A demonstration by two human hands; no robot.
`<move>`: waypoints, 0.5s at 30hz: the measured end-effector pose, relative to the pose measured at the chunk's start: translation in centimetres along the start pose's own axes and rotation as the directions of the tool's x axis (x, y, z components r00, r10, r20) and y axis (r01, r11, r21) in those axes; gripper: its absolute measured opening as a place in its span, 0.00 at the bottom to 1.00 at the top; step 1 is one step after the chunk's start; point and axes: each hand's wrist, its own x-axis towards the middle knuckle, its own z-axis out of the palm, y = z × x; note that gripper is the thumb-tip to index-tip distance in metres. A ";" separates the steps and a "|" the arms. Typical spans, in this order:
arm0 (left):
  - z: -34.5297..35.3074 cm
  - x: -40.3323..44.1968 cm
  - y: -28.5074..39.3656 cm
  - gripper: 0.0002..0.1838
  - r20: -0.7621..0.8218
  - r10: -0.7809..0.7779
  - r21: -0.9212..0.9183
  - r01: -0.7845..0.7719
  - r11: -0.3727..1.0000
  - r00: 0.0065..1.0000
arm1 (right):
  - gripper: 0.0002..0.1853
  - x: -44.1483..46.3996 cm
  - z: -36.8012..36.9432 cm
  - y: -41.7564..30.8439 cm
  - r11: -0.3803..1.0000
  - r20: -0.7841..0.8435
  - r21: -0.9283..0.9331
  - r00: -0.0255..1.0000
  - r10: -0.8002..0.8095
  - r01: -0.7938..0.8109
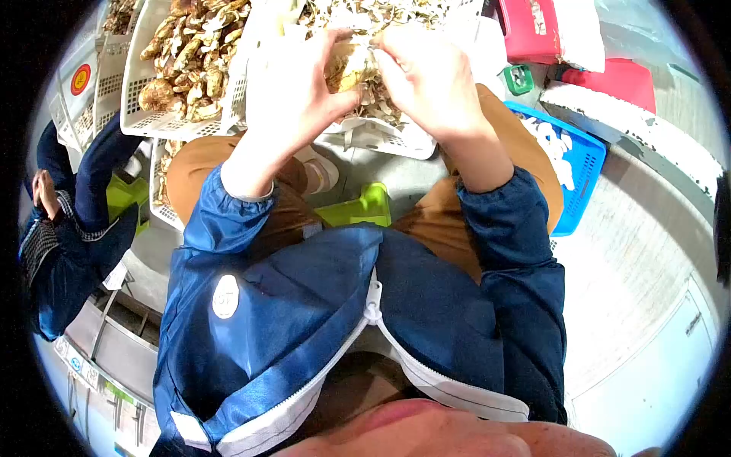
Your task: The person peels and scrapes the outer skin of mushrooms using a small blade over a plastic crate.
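My left hand (293, 99) is over a white basket (381, 143), its thumb and fingers curved around a pale yellow-brown mushroom (347, 74). My right hand (430, 80) is close beside it, fingers bent and pinched together near the mushroom. A small dark spot shows at those fingertips; what they grip is too small to make out. Thin pale and brown trimmings (384, 103) fill the basket under both hands. Bright light washes out part of each hand.
Left of my hands stands a white crate (131, 114) heaped with brown mushrooms (194, 61). A blue basket (582, 183) with white pieces sits at my right. A green stool (365, 206) is between my legs. Red containers (529, 30) stand upper right; another person (76, 221) sits at left.
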 end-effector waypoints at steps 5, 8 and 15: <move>-1.4 0.2 0.8 0.36 0.216 -0.143 -0.281 0.201 0.938 0.966 | 0.10 0.6 -2.6 1.2 0.799 0.231 0.276 0.844 0.484 -0.534; -1.7 0.4 0.0 0.37 0.194 -0.075 -0.323 0.136 0.936 0.978 | 0.08 1.0 -3.8 1.8 0.679 0.166 0.351 0.756 0.633 -0.645; -1.3 -0.1 0.0 0.42 0.173 -0.089 -0.836 0.194 0.513 0.981 | 0.10 0.2 -3.4 2.1 0.977 -0.031 -0.140 0.987 0.157 -0.160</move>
